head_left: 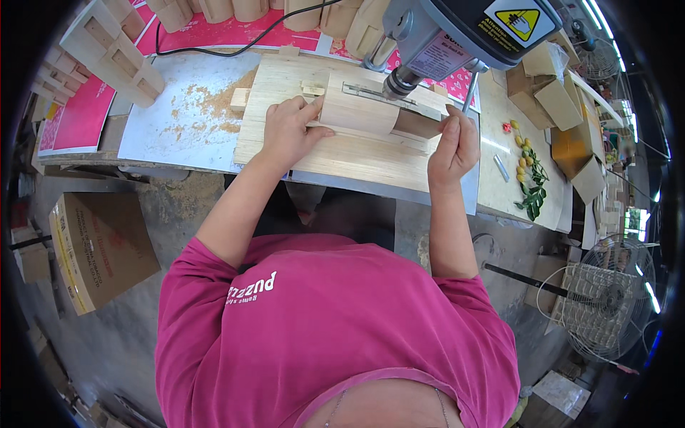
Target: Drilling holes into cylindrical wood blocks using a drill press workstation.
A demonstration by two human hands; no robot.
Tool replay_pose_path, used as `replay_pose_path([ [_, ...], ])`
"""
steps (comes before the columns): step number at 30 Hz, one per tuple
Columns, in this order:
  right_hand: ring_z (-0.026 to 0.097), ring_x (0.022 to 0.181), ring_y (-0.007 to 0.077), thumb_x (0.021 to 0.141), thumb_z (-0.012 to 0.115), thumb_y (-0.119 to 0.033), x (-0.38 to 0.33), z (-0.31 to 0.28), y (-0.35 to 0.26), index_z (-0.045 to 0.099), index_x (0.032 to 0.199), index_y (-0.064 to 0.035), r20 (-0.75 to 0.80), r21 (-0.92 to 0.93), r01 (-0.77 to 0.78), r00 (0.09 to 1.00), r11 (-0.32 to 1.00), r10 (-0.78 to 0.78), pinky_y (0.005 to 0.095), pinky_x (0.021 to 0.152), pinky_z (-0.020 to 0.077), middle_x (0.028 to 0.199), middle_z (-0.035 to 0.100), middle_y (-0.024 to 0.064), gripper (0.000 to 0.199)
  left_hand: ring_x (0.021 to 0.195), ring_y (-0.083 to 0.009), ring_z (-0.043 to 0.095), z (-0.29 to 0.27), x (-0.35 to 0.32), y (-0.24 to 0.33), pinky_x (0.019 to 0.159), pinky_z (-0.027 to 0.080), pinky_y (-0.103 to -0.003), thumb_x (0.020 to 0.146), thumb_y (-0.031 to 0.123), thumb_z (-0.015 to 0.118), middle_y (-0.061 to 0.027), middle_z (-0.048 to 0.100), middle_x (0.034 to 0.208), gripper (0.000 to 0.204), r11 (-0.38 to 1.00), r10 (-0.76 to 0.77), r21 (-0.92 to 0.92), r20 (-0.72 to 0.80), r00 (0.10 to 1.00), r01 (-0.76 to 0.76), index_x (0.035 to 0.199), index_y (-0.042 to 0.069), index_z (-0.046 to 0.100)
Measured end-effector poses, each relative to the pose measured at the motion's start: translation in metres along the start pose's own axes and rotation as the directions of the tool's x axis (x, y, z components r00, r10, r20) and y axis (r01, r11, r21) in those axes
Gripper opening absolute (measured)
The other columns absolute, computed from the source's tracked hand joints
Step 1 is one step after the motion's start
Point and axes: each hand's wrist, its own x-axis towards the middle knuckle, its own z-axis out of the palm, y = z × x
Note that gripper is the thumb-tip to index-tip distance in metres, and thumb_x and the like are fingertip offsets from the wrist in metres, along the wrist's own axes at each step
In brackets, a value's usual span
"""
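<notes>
A pale, curved wooden piece (358, 114) lies on a flat wooden board (275, 139), under the chuck (401, 83) of a drill press (439, 36). A metal strip (374, 94) runs along its far upper side. My left hand (291, 128) grips the piece's left end, thumb at the near side and fingers bent behind it. At the right end, my right hand (457, 146) is closed in a pinch, close to both the work and the tip of the drill's lever (470, 93). What its fingertips hold is hidden.
Sawdust (207, 107) covers part of the table at left, beside stacked slotted wooden pieces (114, 57). A black cable (250, 44) crosses the back. Yellow fruit with green leaves (531, 178) and cardboard boxes (546, 89) are at right. A fan (606, 296) stands beyond the table.
</notes>
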Motion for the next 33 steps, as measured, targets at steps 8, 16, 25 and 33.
replay_pose_path([
  [8,0.044,0.051,0.0088,0.085,0.055,-0.014,0.132,-0.034,-0.044,0.06,0.073,0.0013,0.017,-0.289,0.023,1.0,0.957,-0.019,0.0221,0.049,0.0328,0.057,0.049,0.0029,0.02,0.074,-0.0194,0.053,0.004,0.005,0.009,0.068,0.033,-0.036,0.06,0.036,0.075,-0.0004,0.052,0.074,0.056,1.0,0.031,-0.004,0.002,1.0,-0.031,0.111,0.018,0.061],
  [16,0.058,0.078,0.0202,0.085,0.048,-0.025,0.19,-0.006,-0.017,0.061,0.097,0.0031,0.147,-0.233,-0.071,0.983,0.97,0.108,0.0307,0.07,0.0441,0.084,0.065,0.0163,0.033,0.073,-0.0186,0.053,0.02,0.01,0.026,0.067,0.031,-0.036,0.06,0.036,0.075,-0.0006,0.052,0.074,0.056,0.997,0.083,-0.002,-0.039,0.996,-0.083,0.11,0.017,0.061],
  [25,0.045,0.054,0.0066,0.086,0.054,-0.009,0.092,-0.042,-0.067,0.062,0.077,0.0025,0.113,-0.237,-0.047,0.991,0.97,0.075,0.0232,0.05,0.0358,0.056,0.048,0.0042,0.017,0.073,-0.0189,0.052,0.018,0.009,0.026,0.068,0.031,-0.036,0.061,0.035,0.075,-0.0012,0.053,0.075,0.056,0.997,0.073,-0.034,-0.011,0.997,-0.073,0.112,0.017,0.061],
  [33,0.05,0.057,0.0179,0.086,0.051,-0.003,0.001,-0.008,-0.006,0.061,0.088,0.0027,0.045,-0.075,0.039,0.998,0.996,-0.035,0.0276,0.053,0.0382,0.067,0.056,0.0095,0.012,0.073,-0.0196,0.052,0.02,0.01,0.026,0.067,0.03,-0.035,0.062,0.035,0.075,-0.0021,0.051,0.073,0.053,0.996,0.084,-0.032,-0.016,0.996,-0.085,0.11,0.016,0.062],
])
